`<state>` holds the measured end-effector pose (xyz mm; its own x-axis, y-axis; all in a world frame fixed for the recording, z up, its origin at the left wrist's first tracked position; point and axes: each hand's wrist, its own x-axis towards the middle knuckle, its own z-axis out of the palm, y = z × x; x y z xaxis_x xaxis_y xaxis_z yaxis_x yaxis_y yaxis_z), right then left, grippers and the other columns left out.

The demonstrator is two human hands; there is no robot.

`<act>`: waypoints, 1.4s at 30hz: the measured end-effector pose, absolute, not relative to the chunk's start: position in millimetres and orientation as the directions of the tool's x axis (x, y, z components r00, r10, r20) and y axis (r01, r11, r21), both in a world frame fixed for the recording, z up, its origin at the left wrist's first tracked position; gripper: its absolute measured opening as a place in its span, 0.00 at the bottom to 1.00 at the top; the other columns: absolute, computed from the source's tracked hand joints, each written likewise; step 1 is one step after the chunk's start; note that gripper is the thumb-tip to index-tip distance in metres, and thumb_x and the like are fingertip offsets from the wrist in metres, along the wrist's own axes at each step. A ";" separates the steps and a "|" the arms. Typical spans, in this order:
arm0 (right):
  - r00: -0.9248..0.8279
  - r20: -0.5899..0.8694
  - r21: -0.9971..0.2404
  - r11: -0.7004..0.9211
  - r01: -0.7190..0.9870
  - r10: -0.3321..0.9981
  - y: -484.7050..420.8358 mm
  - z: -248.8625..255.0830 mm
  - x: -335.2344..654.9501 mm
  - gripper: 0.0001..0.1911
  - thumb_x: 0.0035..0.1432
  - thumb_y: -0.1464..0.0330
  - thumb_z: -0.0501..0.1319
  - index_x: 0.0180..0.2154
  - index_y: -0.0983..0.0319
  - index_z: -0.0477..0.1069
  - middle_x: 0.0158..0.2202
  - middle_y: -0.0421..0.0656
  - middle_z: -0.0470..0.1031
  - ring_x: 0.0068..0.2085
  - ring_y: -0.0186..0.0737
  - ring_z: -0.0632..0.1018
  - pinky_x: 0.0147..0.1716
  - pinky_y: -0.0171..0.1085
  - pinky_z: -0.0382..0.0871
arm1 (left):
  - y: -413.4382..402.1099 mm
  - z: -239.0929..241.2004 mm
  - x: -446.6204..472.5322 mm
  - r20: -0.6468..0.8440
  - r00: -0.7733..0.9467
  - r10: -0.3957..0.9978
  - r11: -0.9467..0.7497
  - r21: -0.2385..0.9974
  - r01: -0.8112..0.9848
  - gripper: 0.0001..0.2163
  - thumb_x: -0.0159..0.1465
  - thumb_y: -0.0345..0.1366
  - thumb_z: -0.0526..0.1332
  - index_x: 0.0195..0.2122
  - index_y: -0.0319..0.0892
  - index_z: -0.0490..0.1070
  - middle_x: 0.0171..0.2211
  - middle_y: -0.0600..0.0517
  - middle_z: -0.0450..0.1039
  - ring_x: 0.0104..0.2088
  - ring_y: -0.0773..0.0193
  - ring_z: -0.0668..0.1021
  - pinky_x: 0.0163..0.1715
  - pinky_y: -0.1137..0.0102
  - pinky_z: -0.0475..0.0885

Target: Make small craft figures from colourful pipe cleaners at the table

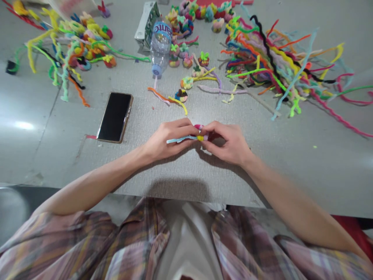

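Observation:
Both hands meet over the near middle of the table, fingers pinched round a small pipe cleaner ornament [200, 137] with yellow, pink and lilac parts. My left hand [171, 136] grips it from the left, and a light blue pipe cleaner end [180, 139] sticks out leftward across those fingers. From the other side, my right hand [226, 140] closes thumb and fingertips on the ornament. Much of the piece is hidden by the fingertips. Beyond the hands lie a small dark-and-pink twisted piece [181, 95] and an orange and yellow pipe cleaner [175, 100].
A phone [115, 117] lies left of my hands. Further back stand a carton [147, 25] and a lying plastic bottle [161, 48]. Loose pipe cleaners [271, 66] are heaped at right; finished twisted pieces [186, 19] crowd the back, with another colourful pile [84, 39] at left.

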<state>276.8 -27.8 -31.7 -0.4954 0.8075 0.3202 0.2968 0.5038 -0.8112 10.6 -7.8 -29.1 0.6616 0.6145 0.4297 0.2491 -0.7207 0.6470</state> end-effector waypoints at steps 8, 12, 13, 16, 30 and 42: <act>-0.469 0.247 -0.861 0.414 0.295 0.848 -25.9 -37.6 279.4 0.14 0.73 0.54 0.73 0.48 0.56 0.79 0.35 0.38 0.84 0.32 0.37 0.82 0.36 0.38 0.74 | -6.5 -28.3 15.7 0.437 0.601 0.669 -0.665 0.713 0.221 0.05 0.77 0.39 0.69 0.47 0.44 0.81 0.41 0.48 0.84 0.40 0.62 0.84 0.43 0.67 0.76; -0.470 0.232 -0.875 0.394 0.281 0.852 -26.3 -36.4 279.2 0.14 0.75 0.53 0.72 0.48 0.56 0.79 0.33 0.37 0.82 0.31 0.36 0.81 0.35 0.38 0.72 | -5.0 -27.3 16.1 0.444 0.596 0.670 -0.658 0.726 0.199 0.08 0.75 0.42 0.72 0.47 0.44 0.81 0.41 0.49 0.84 0.39 0.63 0.83 0.42 0.68 0.76; -0.471 0.233 -0.873 0.396 0.283 0.851 -26.6 -35.7 278.8 0.14 0.76 0.53 0.71 0.48 0.56 0.79 0.32 0.36 0.82 0.31 0.36 0.80 0.35 0.37 0.72 | -4.6 -27.2 16.1 0.446 0.593 0.670 -0.657 0.728 0.195 0.09 0.76 0.43 0.72 0.47 0.44 0.81 0.40 0.49 0.84 0.39 0.63 0.83 0.42 0.68 0.76; -0.469 0.250 -0.862 0.416 0.291 0.847 -27.7 -33.9 276.8 0.12 0.78 0.54 0.69 0.47 0.56 0.78 0.31 0.36 0.80 0.30 0.35 0.79 0.35 0.37 0.71 | -3.8 -27.3 16.6 0.454 0.586 0.671 -0.655 0.733 0.182 0.10 0.77 0.45 0.70 0.45 0.44 0.82 0.40 0.48 0.84 0.38 0.63 0.84 0.41 0.67 0.76; -0.524 0.370 -0.728 0.590 0.351 0.768 -24.5 -34.2 279.7 0.07 0.76 0.62 0.69 0.51 0.56 0.79 0.41 0.41 0.87 0.35 0.39 0.83 0.41 0.39 0.77 | -5.9 -28.5 18.0 0.432 0.546 0.718 -0.599 0.784 0.166 0.09 0.78 0.44 0.69 0.45 0.45 0.85 0.43 0.47 0.86 0.44 0.60 0.86 0.46 0.64 0.79; -0.550 0.382 -0.659 0.636 0.401 0.743 -19.6 -42.8 279.6 0.07 0.77 0.62 0.64 0.48 0.57 0.79 0.43 0.44 0.86 0.37 0.41 0.82 0.42 0.41 0.75 | 1.1 -37.9 16.1 0.356 0.665 0.657 -0.647 0.719 0.255 0.13 0.79 0.47 0.68 0.48 0.43 0.85 0.40 0.47 0.87 0.39 0.61 0.85 0.41 0.67 0.75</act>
<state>279.6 -19.6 -42.8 -0.5495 0.7428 0.3824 0.4012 0.6361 -0.6591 16.1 1.1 -37.9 0.6646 0.6570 0.3559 0.2546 -0.6469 0.7188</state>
